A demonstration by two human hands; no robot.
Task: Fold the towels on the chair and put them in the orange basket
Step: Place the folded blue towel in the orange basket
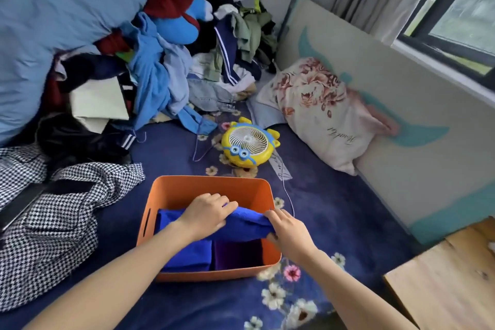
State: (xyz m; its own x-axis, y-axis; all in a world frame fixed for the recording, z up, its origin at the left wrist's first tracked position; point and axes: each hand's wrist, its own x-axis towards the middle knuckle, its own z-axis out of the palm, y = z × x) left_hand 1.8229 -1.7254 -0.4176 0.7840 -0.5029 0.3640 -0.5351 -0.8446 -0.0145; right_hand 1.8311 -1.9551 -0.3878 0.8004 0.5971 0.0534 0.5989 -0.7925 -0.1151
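Blue towel (245, 220) lies folded across the orange basket (171, 190), gripped by both hands: left hand (206, 215) fingers curled over its top edge, right hand (288, 233) pinching its end (fingertips hidden beneath). Below it sit another blue fold and something purple, indistinct. Basket rests on a navy floral bedspread (334, 203); clothes pile (171, 61) behind.

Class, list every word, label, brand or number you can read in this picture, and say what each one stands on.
Floral pillow: one dark handwritten-style word, seen upside down; too unclear to read.
White strip beside the yellow fan: faint marks, too small to read.
Orange basket and blue towel: no text visible.
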